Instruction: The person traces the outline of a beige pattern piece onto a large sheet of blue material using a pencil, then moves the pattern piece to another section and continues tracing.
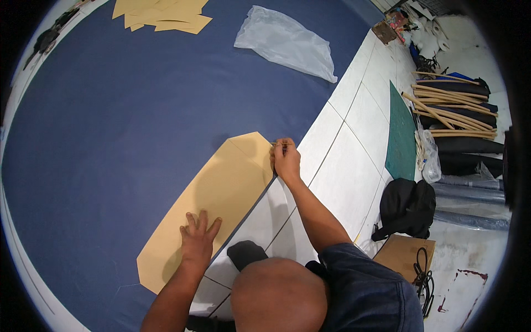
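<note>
A long tan card template (221,182) with cut-off corners lies flat on a dark blue sheet of fabric (110,138), along its edge. My left hand (199,238) presses on the template's near part, palm down with fingers spread. At the template's far right corner, my right hand (286,159) pinches a thin, pen-like tool (281,144). Its tip is too small to make out. Near the template's lower left end, a faint pale line (130,285) marks the fabric.
Several tan card pieces (163,14) lie piled at the far left, and a clear plastic bag (287,44) lies right of them. White floor tiles (337,160) border the fabric. Farther right are a green mat (400,138), cardboard tubes (453,105), a black backpack (406,207) and a cardboard box (401,254).
</note>
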Demonstrator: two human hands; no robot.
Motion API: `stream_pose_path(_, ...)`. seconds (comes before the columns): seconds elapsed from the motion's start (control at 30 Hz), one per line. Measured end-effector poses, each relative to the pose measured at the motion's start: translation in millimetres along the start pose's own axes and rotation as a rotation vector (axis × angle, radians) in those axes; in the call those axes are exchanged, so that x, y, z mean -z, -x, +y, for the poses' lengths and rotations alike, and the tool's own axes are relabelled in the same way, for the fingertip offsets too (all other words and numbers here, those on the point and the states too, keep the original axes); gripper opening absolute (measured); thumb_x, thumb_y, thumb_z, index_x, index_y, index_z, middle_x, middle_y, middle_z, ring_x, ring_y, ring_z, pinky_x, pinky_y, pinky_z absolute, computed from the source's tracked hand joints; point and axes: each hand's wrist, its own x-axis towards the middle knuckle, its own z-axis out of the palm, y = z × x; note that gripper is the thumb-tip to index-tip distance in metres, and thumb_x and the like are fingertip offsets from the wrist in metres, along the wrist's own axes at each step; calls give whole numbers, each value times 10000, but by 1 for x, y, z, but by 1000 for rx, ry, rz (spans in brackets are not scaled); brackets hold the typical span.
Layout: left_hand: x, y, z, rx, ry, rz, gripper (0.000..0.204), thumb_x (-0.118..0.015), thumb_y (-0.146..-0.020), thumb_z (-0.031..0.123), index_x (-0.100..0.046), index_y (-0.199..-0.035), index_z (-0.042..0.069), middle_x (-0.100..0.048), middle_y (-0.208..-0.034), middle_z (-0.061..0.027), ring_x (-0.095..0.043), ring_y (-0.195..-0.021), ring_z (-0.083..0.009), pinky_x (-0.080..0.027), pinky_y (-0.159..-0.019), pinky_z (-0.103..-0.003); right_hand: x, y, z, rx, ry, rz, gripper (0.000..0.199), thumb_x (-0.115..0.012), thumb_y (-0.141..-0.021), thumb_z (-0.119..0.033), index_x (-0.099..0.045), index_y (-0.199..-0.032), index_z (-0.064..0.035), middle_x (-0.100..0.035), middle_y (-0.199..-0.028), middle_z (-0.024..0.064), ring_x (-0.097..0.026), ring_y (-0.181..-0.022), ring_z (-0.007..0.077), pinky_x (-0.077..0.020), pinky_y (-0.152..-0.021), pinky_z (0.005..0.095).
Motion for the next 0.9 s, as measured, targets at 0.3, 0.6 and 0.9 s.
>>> stream_pose_path(0.3, 14, -21, 1, -234, -25, 111, 601, -703, -894, 229, -499, -1446, 107, -406, -1545, -144, -419, -1416, -362, -467, -1086, -478, 3, 10, 11, -57, -184, 46, 202, -531, -1030, -164, -587, -1064, 26, -710, -861, 158, -726, -739, 227, -572, -680, 347)
stream_pose_path(0.6, 29, -42, 14, -176, 120, 240, 656, -660, -844, 35, -541, -1456, 239, -551, -1173, -86, -584, -1038, -289, -618, -763, -365, 4, 11, 16, -19, -196, 48, 190, -531, -1014, -148, -574, -1056, 32, -698, -832, 157, -716, -714, 224, -563, -671, 352)
stream_pose_path(0.9, 32, -52, 22, -118, 163, 202, 607, -638, -855, 51, -566, -1422, 255, -526, -1306, -108, -566, -1145, -317, -618, -748, -381, 7, 12, 9, 50, 29, 10, 200, -552, -986, -143, -599, -1045, 42, -680, -978, 244, -682, -882, 389, -537, -796, 440)
